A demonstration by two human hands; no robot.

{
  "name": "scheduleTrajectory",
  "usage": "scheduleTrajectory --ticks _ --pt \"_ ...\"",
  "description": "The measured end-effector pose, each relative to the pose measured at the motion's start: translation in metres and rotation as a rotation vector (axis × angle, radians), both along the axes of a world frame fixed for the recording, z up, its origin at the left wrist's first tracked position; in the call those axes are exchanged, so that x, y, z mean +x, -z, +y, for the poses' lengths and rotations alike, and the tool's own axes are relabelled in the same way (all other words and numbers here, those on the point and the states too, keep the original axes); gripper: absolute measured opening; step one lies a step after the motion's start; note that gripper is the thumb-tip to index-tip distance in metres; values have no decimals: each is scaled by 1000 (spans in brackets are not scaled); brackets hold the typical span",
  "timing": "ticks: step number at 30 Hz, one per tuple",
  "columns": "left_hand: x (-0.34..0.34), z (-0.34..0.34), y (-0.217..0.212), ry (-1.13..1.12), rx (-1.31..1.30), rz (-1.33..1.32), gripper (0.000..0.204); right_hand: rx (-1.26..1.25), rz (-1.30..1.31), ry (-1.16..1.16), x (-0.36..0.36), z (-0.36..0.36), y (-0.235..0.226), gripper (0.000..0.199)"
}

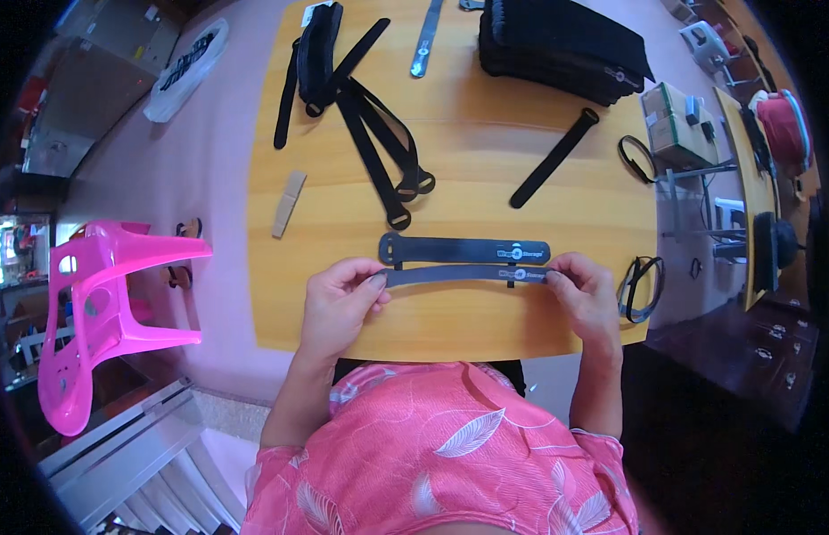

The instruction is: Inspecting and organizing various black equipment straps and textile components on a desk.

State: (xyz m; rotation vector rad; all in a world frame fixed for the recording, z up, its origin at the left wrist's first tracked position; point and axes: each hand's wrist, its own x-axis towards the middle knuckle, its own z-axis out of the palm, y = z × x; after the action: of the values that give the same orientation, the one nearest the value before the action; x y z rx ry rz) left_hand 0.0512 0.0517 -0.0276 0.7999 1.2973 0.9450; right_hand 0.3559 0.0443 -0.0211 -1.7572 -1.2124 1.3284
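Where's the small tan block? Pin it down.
Head view: the tan block lies near the wooden table's left edge, left of the loose black straps.

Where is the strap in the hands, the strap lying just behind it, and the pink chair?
held strap [459, 275], head view, middle of the band
flat strap [450, 249], head view, middle of the band
pink chair [98, 308], head view, on its seat
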Motion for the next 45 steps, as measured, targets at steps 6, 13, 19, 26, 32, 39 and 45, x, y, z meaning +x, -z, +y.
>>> scheduleTrajectory --ticks 6,13,19,26,32,39,45 --pt "8 6 12 -39 102 296 9 56 -3 111 -4 6 8 11" --pt "12 11 22 -73 123 402 7 -10 -77 99 -5 12 14 9" --pt "15 11 25 -71 138 471 6 21 -217 60 -8 14 13 9" --pt "19 14 24 -96 153 490 7 -4 -209 141 -9 15 10 13" --pt "15 12 31 -102 129 519 5 12 -208 128 -9 15 13 13" --pt "17 13 30 -101 141 523 4 -9 -214 145 -10 16 14 14" --pt "18 13 31 -96 157 522 3 -4 -260 135 -8 17 17 14"
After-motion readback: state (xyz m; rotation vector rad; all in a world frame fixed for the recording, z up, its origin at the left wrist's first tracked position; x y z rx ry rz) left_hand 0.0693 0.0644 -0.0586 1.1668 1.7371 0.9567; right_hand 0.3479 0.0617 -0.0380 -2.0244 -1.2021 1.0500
